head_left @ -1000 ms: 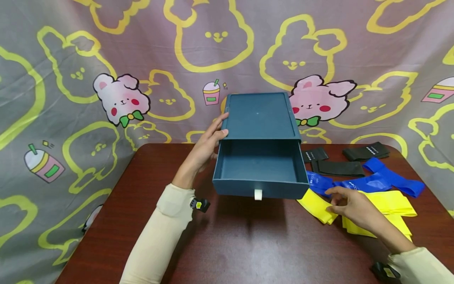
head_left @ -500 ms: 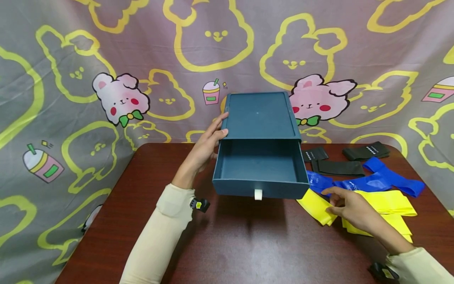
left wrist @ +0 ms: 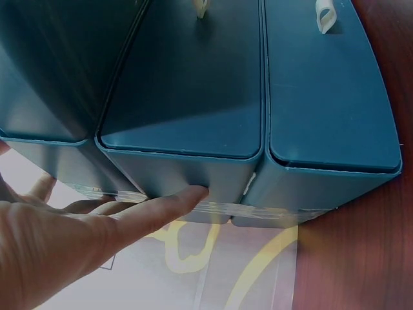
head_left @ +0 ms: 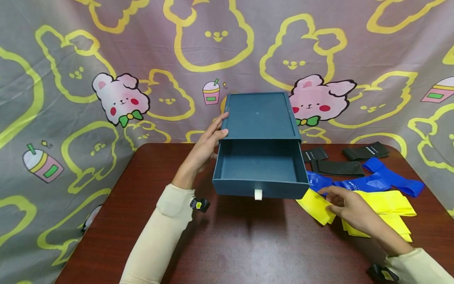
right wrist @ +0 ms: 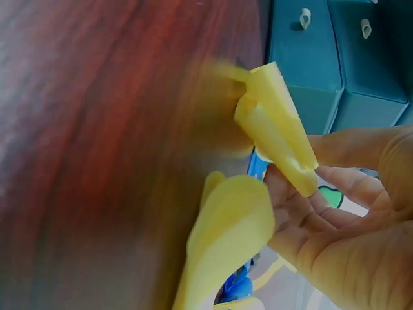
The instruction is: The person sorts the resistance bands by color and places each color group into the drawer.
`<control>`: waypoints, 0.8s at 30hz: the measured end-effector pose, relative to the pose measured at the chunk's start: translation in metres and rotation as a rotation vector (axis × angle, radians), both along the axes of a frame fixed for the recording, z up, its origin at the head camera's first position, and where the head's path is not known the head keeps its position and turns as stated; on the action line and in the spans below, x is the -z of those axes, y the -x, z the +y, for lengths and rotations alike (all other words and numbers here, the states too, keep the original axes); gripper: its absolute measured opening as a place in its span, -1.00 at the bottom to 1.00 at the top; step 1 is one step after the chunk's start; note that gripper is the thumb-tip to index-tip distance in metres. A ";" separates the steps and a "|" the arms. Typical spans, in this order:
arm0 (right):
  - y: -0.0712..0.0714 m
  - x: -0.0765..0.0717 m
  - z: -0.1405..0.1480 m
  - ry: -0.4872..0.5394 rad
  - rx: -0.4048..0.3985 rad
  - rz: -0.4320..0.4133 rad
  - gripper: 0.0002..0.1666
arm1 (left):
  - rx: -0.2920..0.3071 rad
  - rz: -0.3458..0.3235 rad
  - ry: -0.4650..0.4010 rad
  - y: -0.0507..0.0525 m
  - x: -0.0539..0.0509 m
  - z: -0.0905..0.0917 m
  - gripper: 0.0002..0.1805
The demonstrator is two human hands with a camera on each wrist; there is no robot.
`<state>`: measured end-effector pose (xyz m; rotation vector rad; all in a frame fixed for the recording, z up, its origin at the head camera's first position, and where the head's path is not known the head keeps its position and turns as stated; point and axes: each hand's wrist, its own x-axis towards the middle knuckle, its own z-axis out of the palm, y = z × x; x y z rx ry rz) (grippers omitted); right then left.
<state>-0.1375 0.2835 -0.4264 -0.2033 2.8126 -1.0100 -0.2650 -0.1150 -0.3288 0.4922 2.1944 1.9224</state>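
Plainly, on my feed the left hand (head_left: 200, 153) lay with fingers extended against the cabinet's (head_left: 260, 114) side, the top drawer (head_left: 234, 188) pulled out. With the right hand (head_left: 351, 206) I pinched a yellow band (head_left: 317, 208) between thumb and fingers, near the drawer's right front corner. Blue bands (head_left: 376, 181) and black bands (head_left: 338, 168) lay farther back on the table (head_left: 248, 248).

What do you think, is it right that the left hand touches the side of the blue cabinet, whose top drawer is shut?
The head view shows the top drawer open, not shut. The left hand does touch the side of the blue cabinet.
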 end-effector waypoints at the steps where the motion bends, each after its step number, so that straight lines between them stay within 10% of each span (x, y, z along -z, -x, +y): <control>1: 0.000 -0.001 0.000 0.000 -0.003 0.007 -0.53 | 0.001 0.001 0.000 0.000 0.000 0.000 -0.35; 16: -0.001 -0.016 0.000 -0.006 -0.006 0.110 -0.71 | -0.004 0.007 0.003 0.001 0.002 0.000 -0.35; 24: -0.001 -0.039 0.004 0.101 0.015 0.032 -0.66 | 0.002 0.007 -0.002 0.001 0.001 0.000 -0.34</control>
